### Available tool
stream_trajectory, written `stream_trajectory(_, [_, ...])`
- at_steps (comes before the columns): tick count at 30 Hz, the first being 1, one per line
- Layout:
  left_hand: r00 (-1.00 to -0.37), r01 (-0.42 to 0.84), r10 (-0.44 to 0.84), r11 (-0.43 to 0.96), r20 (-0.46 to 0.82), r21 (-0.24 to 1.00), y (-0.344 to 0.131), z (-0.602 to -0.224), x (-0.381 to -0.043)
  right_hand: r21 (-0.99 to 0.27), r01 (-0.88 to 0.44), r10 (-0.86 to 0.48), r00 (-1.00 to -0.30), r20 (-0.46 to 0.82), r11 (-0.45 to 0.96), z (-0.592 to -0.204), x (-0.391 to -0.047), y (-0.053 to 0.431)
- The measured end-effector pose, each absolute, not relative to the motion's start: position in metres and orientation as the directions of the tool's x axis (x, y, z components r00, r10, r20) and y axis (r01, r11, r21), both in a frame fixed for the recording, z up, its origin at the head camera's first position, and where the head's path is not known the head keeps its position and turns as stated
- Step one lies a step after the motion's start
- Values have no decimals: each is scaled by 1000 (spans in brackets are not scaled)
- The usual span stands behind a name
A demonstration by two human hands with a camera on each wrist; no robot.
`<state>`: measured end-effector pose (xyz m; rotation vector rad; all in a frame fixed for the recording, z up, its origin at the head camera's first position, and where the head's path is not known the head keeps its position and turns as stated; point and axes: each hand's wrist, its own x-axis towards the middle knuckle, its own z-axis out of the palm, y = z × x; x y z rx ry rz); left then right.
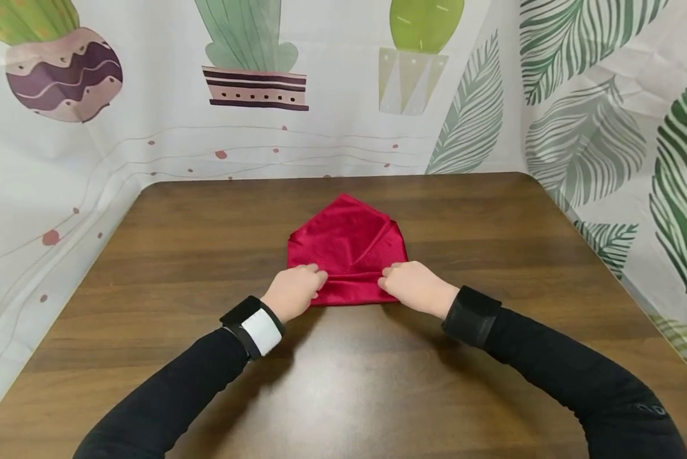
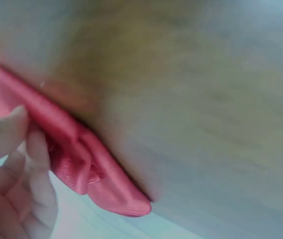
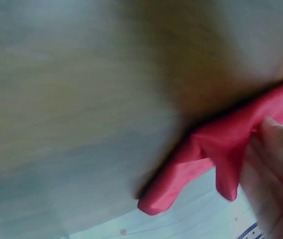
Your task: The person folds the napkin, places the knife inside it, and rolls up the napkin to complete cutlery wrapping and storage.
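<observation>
A shiny red satin cloth [image 1: 346, 239] lies folded on the table, its far edge coming to a blunt point and its near edge straight. My left hand [image 1: 295, 290] pinches the near fold at its left end. At the right end, my right hand [image 1: 414, 287] pinches the same fold between thumb and fingers. A horizontal crease runs between the two hands. In the left wrist view the red cloth [image 2: 76, 134] bunches beside the fingertips. The right wrist view shows a loose flap of the cloth [image 3: 226, 149] hanging by the thumb.
The brown wooden table [image 1: 343, 382] has rounded far corners. Behind it and along the sides hangs a white fabric backdrop [image 1: 343, 140] printed with potted cacti and leaves. Both wrists wear black bands, the left wristband [image 1: 254, 326] bearing a white patch.
</observation>
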<state>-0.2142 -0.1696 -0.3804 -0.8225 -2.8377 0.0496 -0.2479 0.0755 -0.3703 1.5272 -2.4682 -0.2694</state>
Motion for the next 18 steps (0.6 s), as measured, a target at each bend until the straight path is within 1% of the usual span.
stream_trajectory(4, [-781, 591, 610, 791, 131, -158, -169, -380, -205, 350, -863, -929, -362, 75, 365, -373, -239, 81])
stream_trajectory(9, [-770, 616, 630, 775, 102, -140, -172, -378, -201, 407, -857, -949, -296, 111, 315, -379, -242, 83])
stream_trajectory(11, [-766, 616, 633, 772, 106, -155, -172, -379, -201, 421, -854, -952, -275, 136, 307, -382, -244, 83])
stream_trajectory(12, [-761, 618, 638, 768, 114, -168, -172, -379, -202, 424, -857, -956, -250, 155, 293, -384, -246, 84])
stream_trajectory(15, [-741, 629, 660, 746, 122, -219, -173, -381, -202, 385, -879, -958, -233, 164, 280, -382, -250, 84])
stream_trajectory(17, [-729, 642, 676, 730, 109, -234, -173, -380, -201, 316, -906, -957, -246, 151, 283, -379, -253, 85])
stream_trajectory(18, [-725, 650, 682, 724, 100, -232, -173, -379, -201, 257, -921, -954, -266, 138, 294, -378, -254, 85])
